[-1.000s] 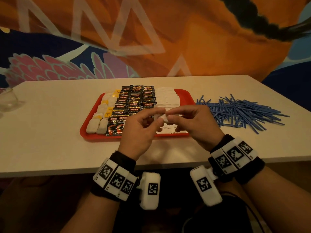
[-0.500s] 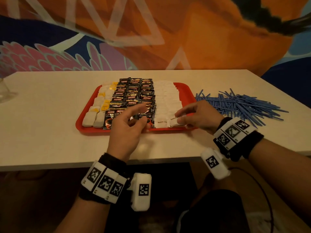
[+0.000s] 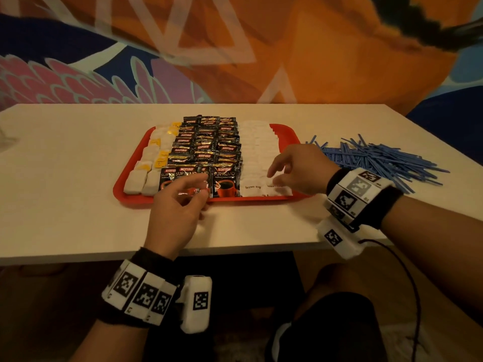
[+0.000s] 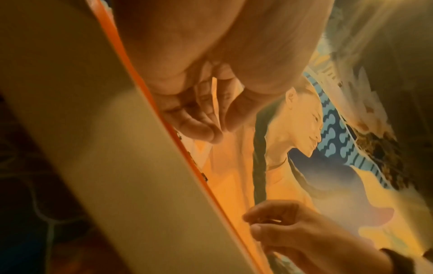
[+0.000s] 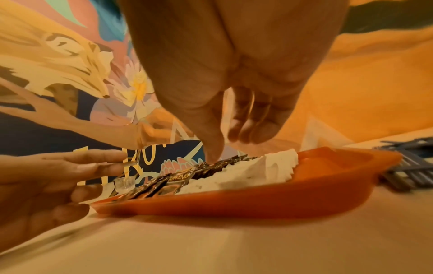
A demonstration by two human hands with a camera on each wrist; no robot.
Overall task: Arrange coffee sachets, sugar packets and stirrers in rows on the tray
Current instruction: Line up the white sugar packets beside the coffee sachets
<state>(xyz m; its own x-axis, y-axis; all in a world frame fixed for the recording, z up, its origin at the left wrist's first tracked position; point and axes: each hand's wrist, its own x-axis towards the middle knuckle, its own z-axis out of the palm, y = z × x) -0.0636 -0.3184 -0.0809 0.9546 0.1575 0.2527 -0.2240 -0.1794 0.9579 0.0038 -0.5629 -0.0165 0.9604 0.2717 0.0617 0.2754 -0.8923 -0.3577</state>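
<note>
Where glossy sachets fill the red tray, thin blue stirrers beside

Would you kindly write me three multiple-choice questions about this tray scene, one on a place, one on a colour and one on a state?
1. Where does the pile of stirrers lie?
A. on the table, right of the tray
B. on the tray, among the coffee sachets
C. on the table, left of the tray

2. What colour is the tray?
A. blue
B. red
C. white

3. What is the right hand doing?
A. gripping a bundle of stirrers
B. hanging below the table edge
C. held with loose fingers over the white sugar packets, holding nothing

Answers: 1 A, the blue sticks lie on the bare table past the tray's right rim. 2 B, its rim shows red all round. 3 C, the right wrist view shows its fingers spread and empty above the packets.
</note>
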